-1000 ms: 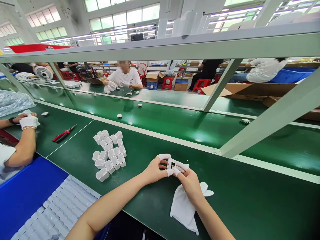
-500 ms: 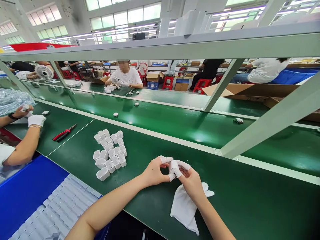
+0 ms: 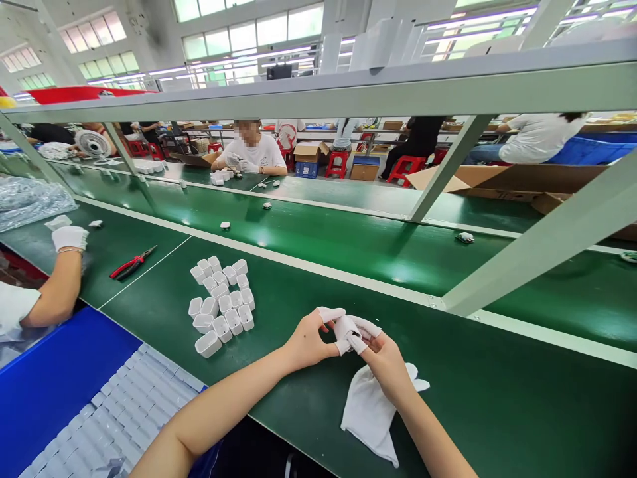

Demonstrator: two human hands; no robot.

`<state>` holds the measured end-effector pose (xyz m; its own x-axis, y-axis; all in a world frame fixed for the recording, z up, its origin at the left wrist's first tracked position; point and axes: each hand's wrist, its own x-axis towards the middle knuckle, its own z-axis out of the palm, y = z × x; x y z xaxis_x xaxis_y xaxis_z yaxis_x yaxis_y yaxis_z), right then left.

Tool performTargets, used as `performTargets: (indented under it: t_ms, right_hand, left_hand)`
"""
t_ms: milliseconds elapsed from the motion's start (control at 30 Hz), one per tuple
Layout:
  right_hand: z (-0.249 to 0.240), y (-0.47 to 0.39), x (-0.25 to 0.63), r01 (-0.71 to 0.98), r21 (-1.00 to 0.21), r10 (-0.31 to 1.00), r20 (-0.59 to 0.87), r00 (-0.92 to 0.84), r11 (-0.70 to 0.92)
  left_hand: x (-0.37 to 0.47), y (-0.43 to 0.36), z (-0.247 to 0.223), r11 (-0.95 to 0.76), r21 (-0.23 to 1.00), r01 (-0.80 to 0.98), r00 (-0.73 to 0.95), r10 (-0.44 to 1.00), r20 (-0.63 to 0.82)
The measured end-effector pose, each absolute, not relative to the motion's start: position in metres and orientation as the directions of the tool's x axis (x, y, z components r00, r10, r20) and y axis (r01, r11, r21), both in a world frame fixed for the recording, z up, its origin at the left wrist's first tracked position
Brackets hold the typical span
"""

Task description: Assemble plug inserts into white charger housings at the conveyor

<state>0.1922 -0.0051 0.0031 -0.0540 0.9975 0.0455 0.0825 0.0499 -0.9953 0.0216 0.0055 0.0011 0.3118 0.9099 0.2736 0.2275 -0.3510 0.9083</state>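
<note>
A small white part [image 3: 347, 328] is held between my two hands above the green table. My left hand [image 3: 311, 342], with white covers on its fingertips, grips the part from the left. On the other side, my right hand [image 3: 383, 358], its fingertips covered in white too, pinches the same part. A white cloth glove [image 3: 368, 413] lies on the table beneath my right wrist. To the left of my hands stands a cluster of several small white open cups [image 3: 221, 302].
Red-handled pliers [image 3: 133, 263] lie at the left, near a co-worker's gloved hand [image 3: 70, 238]. A blue bin [image 3: 64, 358] with rows of white parts stands at lower left. A slanted metal post [image 3: 537, 232] rises at right. Small parts [image 3: 466, 237] sit on the green belt.
The white part has turned between my fingers and shows more of its surface. Small parts on the belt have shifted slightly left. One of the co-worker's hands has gone from sight.
</note>
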Motion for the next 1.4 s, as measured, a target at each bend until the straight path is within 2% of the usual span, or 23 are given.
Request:
performTargets:
  t_ms: [200, 367, 433, 533, 633, 767, 867, 933, 1033, 1100, 1167, 1233, 1300, 1400]
  right_hand:
    - [0.006, -0.016, 0.196, -0.035, -0.992, 0.992, 0.125, -0.02, 0.124]
    - [0.008, -0.026, 0.198, -0.002, -0.975, 0.968, 0.222, -0.116, 0.223]
    - [0.005, -0.026, 0.199, 0.02, -0.976, 0.965, 0.213, -0.151, 0.218]
    - [-0.004, -0.023, 0.2, 0.035, -0.982, 0.977, 0.181, -0.113, 0.186]
    - [-0.011, -0.023, 0.198, 0.023, -0.984, 0.983, 0.176, -0.05, 0.177]
    - [-0.004, -0.03, 0.194, 0.023, -0.98, 0.978, 0.195, -0.075, 0.197]
    - [0.004, -0.033, 0.19, 0.026, -0.974, 0.968, 0.222, -0.12, 0.226]
    - [0.008, -0.034, 0.188, 0.026, -0.964, 0.957, 0.26, -0.127, 0.265]
    - [0.013, -0.038, 0.191, 0.066, -0.915, 0.909, 0.384, -0.164, 0.398]
    - [0.019, -0.044, 0.199, 0.167, -0.809, 0.82, 0.523, -0.234, 0.564]
    - [0.026, -0.05, 0.209, 0.306, -0.593, 0.667, 0.664, -0.337, 0.745]
    - [0.031, -0.054, 0.219, 0.411, -0.327, 0.5, 0.745, -0.441, 0.851]
    - [0.034, -0.056, 0.225, 0.452, -0.146, 0.391, 0.763, -0.515, 0.88]
    - [0.033, -0.055, 0.228, 0.449, -0.041, 0.319, 0.761, -0.565, 0.892]
  left_hand:
    - [0.016, 0.0, 0.017, -0.44, 0.894, 0.087, 0.311, 0.864, 0.395]
    - [0.014, -0.006, 0.027, -0.555, 0.827, 0.092, 0.298, 0.808, 0.509]
    - [0.014, -0.007, 0.027, -0.535, 0.839, 0.099, 0.298, 0.82, 0.488]
    - [0.016, -0.008, 0.025, -0.462, 0.883, 0.08, 0.291, 0.858, 0.423]
    - [0.018, -0.01, 0.022, -0.412, 0.91, 0.04, 0.285, 0.878, 0.385]
    - [0.022, -0.013, 0.021, -0.361, 0.931, -0.045, 0.273, 0.892, 0.359]
    - [0.024, -0.016, 0.02, -0.378, 0.925, -0.047, 0.271, 0.886, 0.376]
    - [0.024, -0.017, 0.019, -0.449, 0.893, -0.003, 0.264, 0.861, 0.434]
    - [0.021, -0.018, 0.019, -0.648, 0.757, 0.077, 0.254, 0.747, 0.614]
    - [0.017, -0.017, 0.017, -0.828, 0.547, 0.12, 0.263, 0.558, 0.787]
    - [0.011, -0.015, 0.015, -0.954, 0.248, 0.166, 0.264, 0.286, 0.921]
    - [0.006, -0.014, 0.014, -0.974, 0.003, 0.227, 0.236, 0.058, 0.97]
    - [0.001, -0.013, 0.014, -0.962, -0.094, 0.257, 0.232, -0.033, 0.972]
    - [-0.006, -0.012, 0.012, -0.964, -0.126, 0.235, 0.303, -0.05, 0.952]
